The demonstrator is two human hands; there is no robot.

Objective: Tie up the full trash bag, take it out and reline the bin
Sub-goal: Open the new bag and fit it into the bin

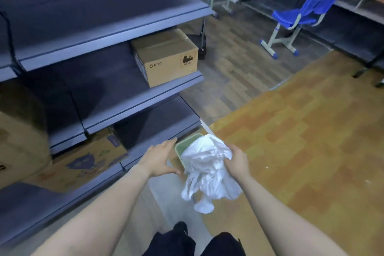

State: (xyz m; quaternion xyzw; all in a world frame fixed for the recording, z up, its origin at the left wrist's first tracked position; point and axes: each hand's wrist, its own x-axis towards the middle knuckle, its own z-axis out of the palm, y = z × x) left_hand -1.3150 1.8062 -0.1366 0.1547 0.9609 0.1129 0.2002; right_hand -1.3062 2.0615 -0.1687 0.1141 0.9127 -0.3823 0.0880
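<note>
Thin crinkled plastic over a smooth green bin, matt metal shelving alongside.

The white trash bag (207, 170), low in the frame, looks like thin, wrinkled plastic film with a soft sheen; the bin (182, 147) beneath shows smooth pale-green plastic. At left, the shelves (116, 33) read as matt grey-blue painted metal. The box (166, 58) at centre left is plain brown cardboard, dull and smooth. Upper right, the chair (307, 12) has glossy blue plastic on a pale metal frame. The floor (301, 131) looks like wood-pattern planks.
</note>
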